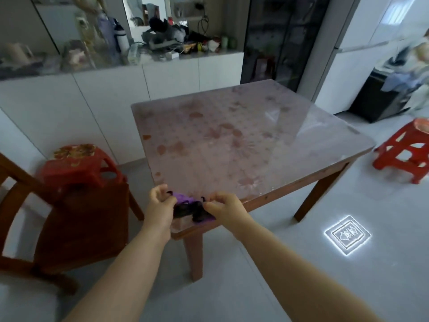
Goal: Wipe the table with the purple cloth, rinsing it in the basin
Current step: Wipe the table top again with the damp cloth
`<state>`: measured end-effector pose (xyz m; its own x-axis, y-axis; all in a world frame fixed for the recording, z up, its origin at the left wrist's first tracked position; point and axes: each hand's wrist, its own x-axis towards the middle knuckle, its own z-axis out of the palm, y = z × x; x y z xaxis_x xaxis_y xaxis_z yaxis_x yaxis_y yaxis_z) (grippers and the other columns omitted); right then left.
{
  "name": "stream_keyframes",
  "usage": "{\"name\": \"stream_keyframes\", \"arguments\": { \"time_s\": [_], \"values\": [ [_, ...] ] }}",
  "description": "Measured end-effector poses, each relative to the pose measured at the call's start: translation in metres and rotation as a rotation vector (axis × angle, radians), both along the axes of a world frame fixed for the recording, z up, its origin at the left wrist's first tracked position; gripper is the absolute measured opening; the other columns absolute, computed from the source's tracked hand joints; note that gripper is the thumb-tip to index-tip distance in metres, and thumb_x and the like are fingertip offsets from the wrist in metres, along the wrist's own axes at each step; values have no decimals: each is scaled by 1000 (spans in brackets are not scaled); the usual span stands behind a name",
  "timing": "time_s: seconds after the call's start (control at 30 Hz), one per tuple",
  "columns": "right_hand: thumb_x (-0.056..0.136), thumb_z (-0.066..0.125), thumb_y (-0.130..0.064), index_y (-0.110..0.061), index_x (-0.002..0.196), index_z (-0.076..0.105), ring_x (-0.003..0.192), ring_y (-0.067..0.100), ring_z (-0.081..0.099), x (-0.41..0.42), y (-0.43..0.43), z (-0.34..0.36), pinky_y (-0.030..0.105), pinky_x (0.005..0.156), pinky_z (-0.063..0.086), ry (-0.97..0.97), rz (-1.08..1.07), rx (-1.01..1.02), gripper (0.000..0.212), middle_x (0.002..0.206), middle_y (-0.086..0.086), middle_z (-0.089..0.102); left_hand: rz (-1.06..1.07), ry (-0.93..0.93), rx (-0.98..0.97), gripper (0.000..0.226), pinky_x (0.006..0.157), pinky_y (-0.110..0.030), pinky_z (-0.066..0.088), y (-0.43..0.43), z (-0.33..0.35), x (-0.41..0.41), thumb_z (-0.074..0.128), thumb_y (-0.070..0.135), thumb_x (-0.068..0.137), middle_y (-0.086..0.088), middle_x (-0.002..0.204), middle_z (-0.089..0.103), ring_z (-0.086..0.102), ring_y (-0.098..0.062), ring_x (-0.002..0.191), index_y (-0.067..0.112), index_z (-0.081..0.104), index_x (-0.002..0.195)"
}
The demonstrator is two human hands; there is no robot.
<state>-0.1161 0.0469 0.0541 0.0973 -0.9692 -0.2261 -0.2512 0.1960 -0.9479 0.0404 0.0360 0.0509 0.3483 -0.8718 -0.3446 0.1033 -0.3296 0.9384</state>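
Observation:
A purple cloth [188, 206] with a dark pattern lies on the near corner of the wooden table [243, 140], whose top is covered by a floral sheet under a clear layer. My left hand [161, 203] pinches the cloth's left edge. My right hand [224, 206] pinches its right edge. Both hands hold the cloth between them right at the table's corner. No basin is in view.
A wooden chair [76, 219] with a red plastic stool [80, 166] on it stands left of the table. Another red stool [406, 152] stands on the floor at the right. White cabinets with a cluttered counter [162, 54] run behind. A light pattern [347, 234] shines on the floor.

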Motion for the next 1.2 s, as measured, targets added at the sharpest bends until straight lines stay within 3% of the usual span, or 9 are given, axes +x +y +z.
{"name": "stream_keyframes", "arguments": {
  "time_s": [0.1,0.2,0.37,0.43,0.63,0.73,0.87,1.0,1.2],
  "values": [
    [87,59,-22,-17,89,58,72,13,52,-22,-26,-2,24,61,40,119,17,-44,5,87,-3,57,20,-131,25,37,83,-40,47,-23,-9,-6,37,3,90,-6,111,51,55,-28,88,27,49,115],
    [94,49,-20,-22,82,46,65,11,45,-33,-40,-1,27,59,36,114,-15,-107,12,74,-4,49,-67,-236,77,33,81,-40,43,-39,-13,0,32,3,91,-19,111,57,55,-35,93,18,62,93],
    [98,39,-29,-20,97,39,66,6,48,-44,-52,17,24,54,39,166,-176,-266,9,77,-8,49,-308,-402,23,37,73,-34,44,-55,-1,37,41,-11,81,-17,98,64,54,-28,83,11,65,97],
    [99,36,-31,-22,102,37,69,8,51,-50,-56,23,25,53,40,189,-253,-305,9,80,-8,50,-375,-369,-29,43,84,-35,51,-59,6,52,42,-13,82,-13,111,61,58,-24,97,21,65,96],
    [97,38,-36,-15,109,45,72,10,50,-63,-85,31,26,61,41,64,-428,-166,25,84,-2,48,-337,-215,-112,39,60,-14,54,-78,11,74,43,-7,88,-13,118,59,62,-13,90,25,63,98],
    [95,46,-36,-20,92,51,79,19,55,-65,-97,31,38,72,48,-97,-403,-85,17,85,3,52,-269,-107,-45,40,77,-21,54,-92,2,76,52,4,88,-19,134,46,58,-20,100,20,49,125],
    [95,49,-30,-21,80,49,89,30,59,-35,-104,21,44,79,50,-82,-189,89,18,87,7,56,-483,-463,117,78,107,-41,33,-101,-13,54,70,32,77,-10,150,23,32,-28,133,31,25,140],
    [95,48,-35,-23,84,48,94,30,60,1,-108,11,48,83,54,14,-64,173,16,96,9,58,-885,-525,-17,43,80,-22,39,-88,-34,-9,68,15,78,-13,118,60,56,-26,108,10,55,118],
    [95,45,-38,-26,75,42,65,15,48,-9,-125,24,25,56,34,242,-128,0,23,73,-1,49,-851,-547,-16,2,68,-30,40,-109,-46,-1,58,8,82,-11,83,63,60,-28,84,9,58,81]
  ]
}}
